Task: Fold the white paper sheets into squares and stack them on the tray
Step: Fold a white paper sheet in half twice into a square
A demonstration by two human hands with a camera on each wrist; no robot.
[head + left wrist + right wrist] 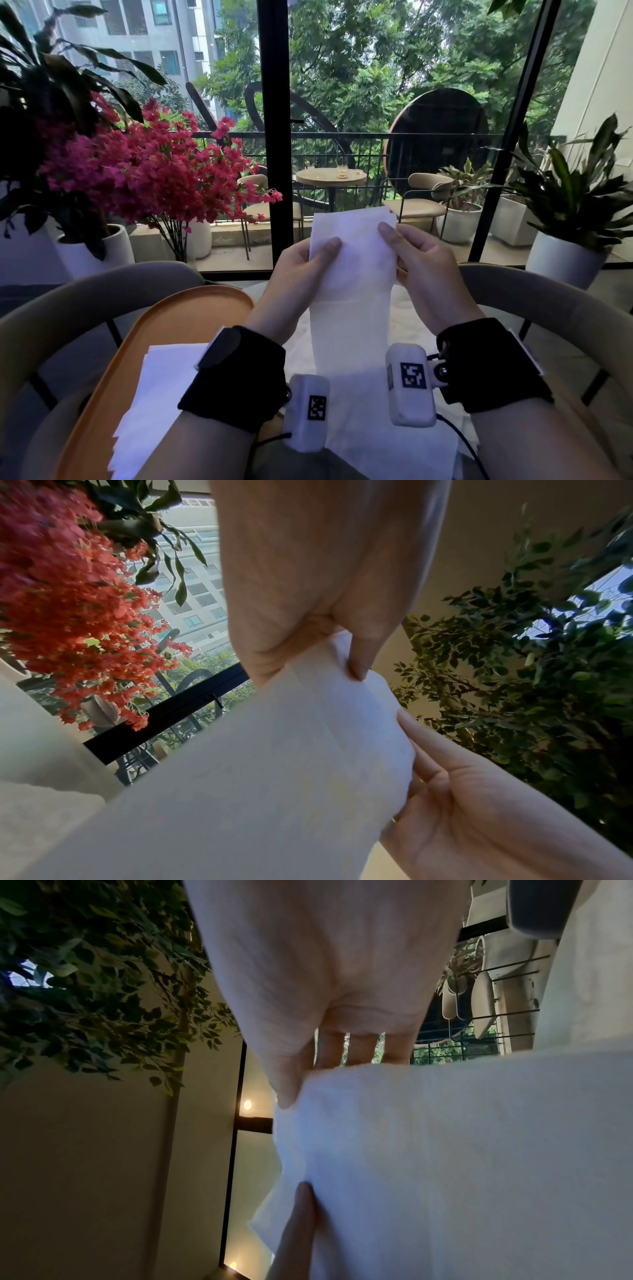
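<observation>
A long white paper sheet [352,274] hangs upright in front of me, its lower part trailing down to my lap. My left hand [308,260] pinches its upper left edge, thumb on the near face. My right hand [404,250] pinches the upper right edge the same way. In the left wrist view the sheet [274,764] is caught between thumb and fingers of my left hand [346,653]. The right wrist view shows the sheet [445,1137] pinched by my right hand [298,1085]. An orange tray [178,315] lies at lower left with folded white sheets [161,404] stacked on it.
Curved grey chair backs [102,291] stand left and right beyond the tray. A plant with red flowers [154,171] and white pots [565,260] line the glass doors. More white paper [387,435] lies on my lap under the wrists.
</observation>
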